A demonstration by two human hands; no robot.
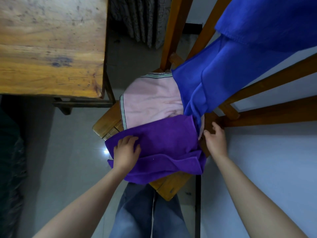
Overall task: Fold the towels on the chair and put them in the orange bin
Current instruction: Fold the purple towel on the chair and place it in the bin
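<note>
Currently on the chair [169, 185]: three towels.

- Purple towel [163, 140]: rumpled, at 6 o'clock on the seat, front edge overhanging.
- Pink towel [151, 100]: at 11 o'clock, partly beneath it.
- Blue towel [214, 74]: at 2 o'clock, draped from the chair back.
- Left hand [127, 151]: palm-down on the purple towel's 9 o'clock end, fingers relaxed, gripping nothing.
- Right hand [215, 140]: loose and empty, just beside its 3 o'clock edge.
- Orange bin: not in view.
- Desk [51, 48]: 10 o'clock.

Advice: pinch both end corners, draw the cloth flat, fold edge to edge.
</note>
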